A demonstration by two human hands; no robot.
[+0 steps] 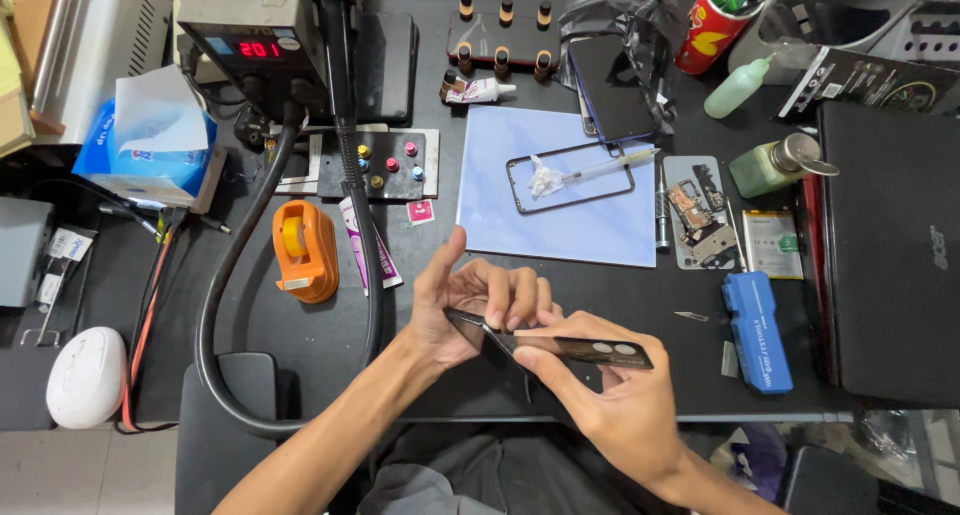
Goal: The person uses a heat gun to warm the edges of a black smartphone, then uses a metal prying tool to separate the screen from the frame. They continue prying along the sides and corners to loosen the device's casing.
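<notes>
Hands (470, 310) (610, 395) around seemingly black phone panel (560, 348)

**Colours on the bench**

I see a glossy black phone back panel (560, 350), a pale blue mat (590, 237), an orange tape dispenser (304, 250), a bright blue case (757, 332), a white mouse (86, 376), a green bottle (768, 166) and a black tabletop (320, 340).
</notes>
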